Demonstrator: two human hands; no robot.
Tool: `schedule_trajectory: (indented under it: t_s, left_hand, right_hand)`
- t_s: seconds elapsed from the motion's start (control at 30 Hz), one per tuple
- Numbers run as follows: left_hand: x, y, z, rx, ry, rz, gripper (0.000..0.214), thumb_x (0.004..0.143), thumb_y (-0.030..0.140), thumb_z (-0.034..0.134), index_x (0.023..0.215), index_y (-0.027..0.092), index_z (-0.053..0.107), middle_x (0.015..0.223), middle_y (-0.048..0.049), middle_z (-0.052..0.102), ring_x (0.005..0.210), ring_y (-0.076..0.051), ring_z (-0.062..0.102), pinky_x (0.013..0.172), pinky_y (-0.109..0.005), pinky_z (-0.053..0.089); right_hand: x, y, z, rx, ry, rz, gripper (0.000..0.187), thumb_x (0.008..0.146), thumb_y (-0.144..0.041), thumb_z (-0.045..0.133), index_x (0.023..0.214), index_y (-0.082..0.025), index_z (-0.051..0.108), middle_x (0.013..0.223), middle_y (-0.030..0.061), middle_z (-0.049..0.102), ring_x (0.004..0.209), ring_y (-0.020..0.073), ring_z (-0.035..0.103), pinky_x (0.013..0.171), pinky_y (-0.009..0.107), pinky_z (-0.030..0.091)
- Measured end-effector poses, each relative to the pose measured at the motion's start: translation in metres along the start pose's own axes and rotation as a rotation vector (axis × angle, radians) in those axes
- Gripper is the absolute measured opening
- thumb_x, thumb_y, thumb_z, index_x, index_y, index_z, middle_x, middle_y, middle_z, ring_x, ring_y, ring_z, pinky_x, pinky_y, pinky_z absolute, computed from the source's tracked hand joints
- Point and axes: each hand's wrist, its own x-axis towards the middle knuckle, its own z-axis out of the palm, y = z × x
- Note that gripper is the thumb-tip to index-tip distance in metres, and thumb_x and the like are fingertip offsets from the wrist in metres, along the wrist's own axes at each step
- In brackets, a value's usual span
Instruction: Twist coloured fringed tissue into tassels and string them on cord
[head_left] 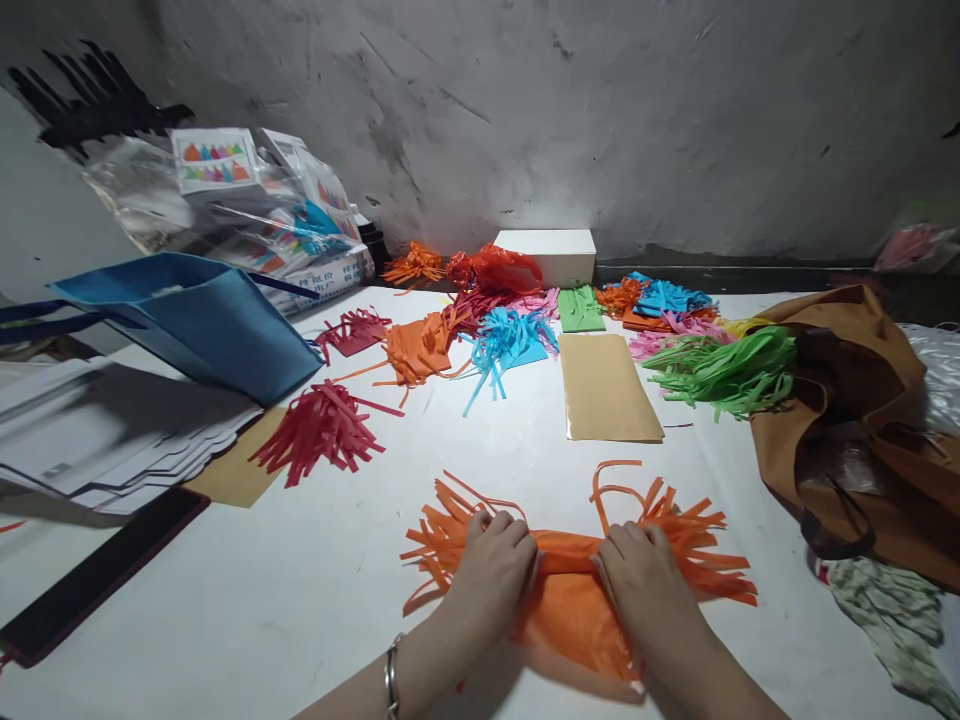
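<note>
On the near part of the white table lies a sheet of orange tissue paper (574,610), its two ends cut into fringe that spreads out left and right. Its far edge is folded or rolled into a band. My left hand (496,560) closes over the left part of that band, fingers curled. At the right part, my right hand (645,580) grips the same band with bent fingers. A bare orange stretch shows between the hands. Beyond them is a brown paper envelope or card (609,388), and a dark red tissue tassel (322,430) lies to the left.
Blue tissue fringe (506,345), green tissue fringe (727,370) and other coloured tassels line the back. A white box (547,257) stands by the wall. A blue bag (195,320) and stacked white sheets (112,420) are left; a brown bag (855,420) is right.
</note>
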Motion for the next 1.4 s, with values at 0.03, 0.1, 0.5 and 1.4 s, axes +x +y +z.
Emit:
schedule_trajectory:
  t_s: [0.03,0.1,0.5,1.4]
  left_hand:
    - [0.004,0.002,-0.003,0.038,-0.05,-0.046,0.024,0.095,0.013,0.052,0.074,0.018,0.064,0.079,-0.0053,0.066,0.08,-0.024,0.056,0.08,-0.045,0.038]
    - [0.011,0.006,-0.007,0.082,-0.158,-0.129,0.025,0.096,0.016,0.052,0.076,0.017,0.068,0.084,-0.0081,0.069,0.086,-0.027,0.059,0.08,-0.047,0.04]
    - [0.013,0.009,-0.009,0.068,-0.175,-0.2,0.018,0.094,0.02,0.056,0.081,0.015,0.068,0.09,-0.0096,0.069,0.091,-0.03,0.06,0.087,-0.052,0.043]
    - [-0.004,-0.007,0.006,-0.148,0.107,0.056,0.019,0.095,0.009,0.053,0.081,0.018,0.061,0.092,-0.0036,0.064,0.089,-0.022,0.054,0.09,-0.045,0.038]
  right_hand:
    - [0.003,0.001,0.001,-0.026,-0.007,0.026,0.024,0.093,-0.009,0.055,0.072,-0.021,0.058,0.072,0.0033,0.059,0.072,0.0242,0.055,0.075,0.043,0.04]
    - [0.009,0.002,0.003,-0.075,-0.027,0.08,0.024,0.092,-0.012,0.058,0.069,-0.021,0.058,0.069,0.0044,0.058,0.069,0.0257,0.055,0.071,0.044,0.041]
    - [0.015,-0.01,-0.002,0.127,0.172,-0.298,0.03,0.083,0.007,0.046,0.073,-0.016,0.061,0.073,0.0025,0.057,0.074,0.0191,0.048,0.09,0.038,0.038]
    - [0.003,-0.004,-0.002,0.063,0.052,-0.115,0.024,0.082,0.002,0.055,0.074,-0.02,0.058,0.074,0.0009,0.056,0.071,0.0211,0.046,0.08,0.038,0.031]
